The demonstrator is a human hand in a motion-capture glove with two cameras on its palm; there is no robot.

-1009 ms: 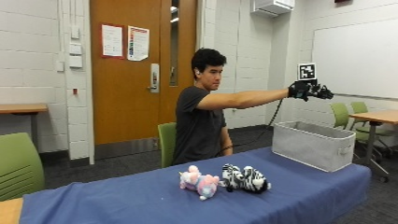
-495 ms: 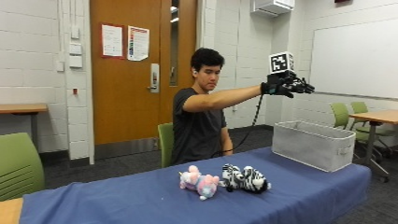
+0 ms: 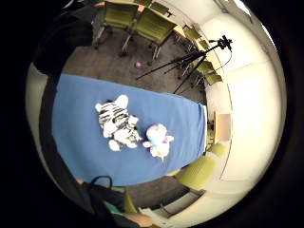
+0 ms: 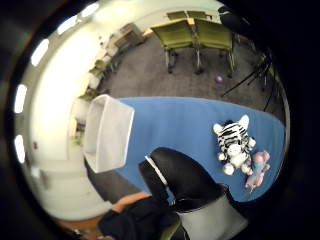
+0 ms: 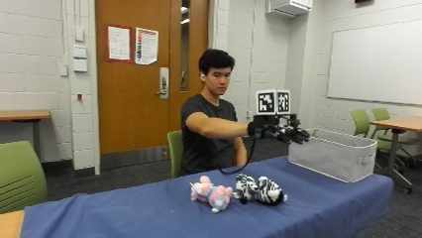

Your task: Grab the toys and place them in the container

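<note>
**Meanwhile, both toys lie on the cloth while the gloved hand hangs in the air**

Seated behind a table (image 5: pixel 119 218) covered in blue cloth, a person stretches the right hand (image 5: pixel 280 131) out in front of the chest, well above the tabletop. Its black-gloved fingers are spread and reach forward, relaxed, with nothing between them. The hand is in the air between the toys and the container, touching neither.

Two soft toys lie side by side near the middle of the table. One is a pink plush animal (image 5: pixel 211 192) with pale patches. Just beside it, touching or nearly so, lies a black-and-white striped zebra toy (image 5: pixel 260 190), the nearer of the two to the container. Seen from the palm's little finger side, the zebra (image 3: pixel 116 123) lies sprawled on the blue cloth with the pink toy (image 3: pixel 158 141) against its flank.

The grey fabric container (image 5: pixel 336 153) stands at the far end of the table on the person's right, well apart from the toys. From the thumb side of the palm its open top shows (image 4: pixel 107 132), and what can be seen of the inside holds no toy. That same view shows the zebra (image 4: pixel 234 142) and the pink plush (image 4: pixel 257 167) together on the cloth.

Green chairs (image 5: pixel 20 173) stand around the room, and an orange door (image 5: pixel 141 74) is behind the person.
</note>
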